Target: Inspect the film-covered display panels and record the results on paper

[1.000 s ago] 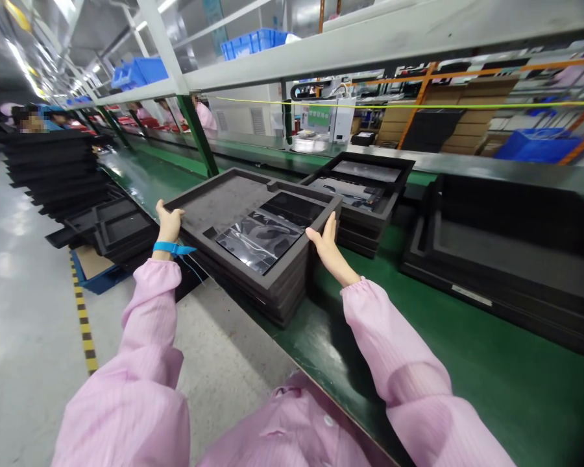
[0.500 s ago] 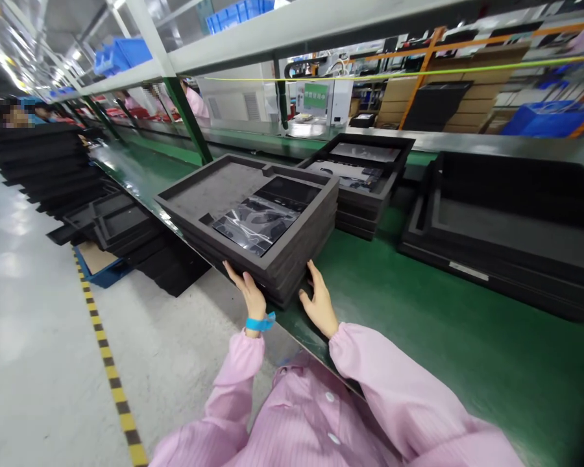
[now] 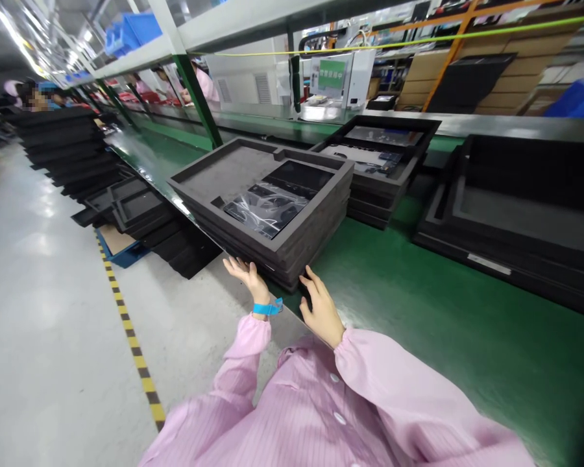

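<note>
A stack of dark grey foam trays (image 3: pixel 314 206) sits at the near edge of the green bench, its front side overhanging slightly. In the top tray's right part lies a flat dark panel (image 3: pixel 267 206) with a glossy, wrinkled clear film over it; the left part shows bare foam. My left hand (image 3: pixel 250 280), with a blue wrist strap, is open, palm up, just below the stack's front side. My right hand (image 3: pixel 322 310) is open with bent fingers, its fingertips at the stack's near right corner. Whether either hand touches the foam, I cannot tell.
Behind stands another stack of foam trays (image 3: pixel 377 189) holding panels. Large black trays (image 3: pixel 525 243) lie to the right on the green bench (image 3: pixel 394 305). Tall black tray stacks (image 3: pixel 63 146) stand on the floor at left, beside yellow-black tape (image 3: pixel 135 350). A green post (image 3: pixel 198 100) supports the shelf.
The view has shifted, so the bench scene sits a little higher and further right. My left hand has turned more palm up and slipped lower from the stack's front; the right stays by the corner.
</note>
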